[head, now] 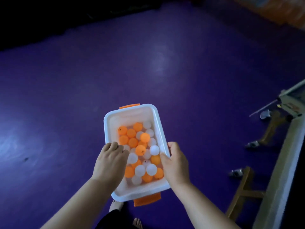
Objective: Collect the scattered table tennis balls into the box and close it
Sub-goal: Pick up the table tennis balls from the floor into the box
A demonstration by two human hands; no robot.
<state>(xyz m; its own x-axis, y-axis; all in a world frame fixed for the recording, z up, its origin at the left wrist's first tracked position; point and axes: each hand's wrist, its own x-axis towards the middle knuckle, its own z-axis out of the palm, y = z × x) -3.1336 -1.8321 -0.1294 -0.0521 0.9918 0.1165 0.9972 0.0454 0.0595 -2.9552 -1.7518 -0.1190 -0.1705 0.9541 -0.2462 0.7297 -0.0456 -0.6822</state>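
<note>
The right hand grips the box by its right rim above the purple floor. The left hand, fingers curled, reaches among the balls, hiding whether it pinches one.

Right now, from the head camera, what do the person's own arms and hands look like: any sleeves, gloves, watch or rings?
Both forearms are bare up to the bottom edge of the picture, with no sleeve showing. The left hand and right hand wear no gloves. No watch, band or ring shows on either wrist or on the fingers in view. The picture is dim and a little soft, so fine marks could be missed.
</note>
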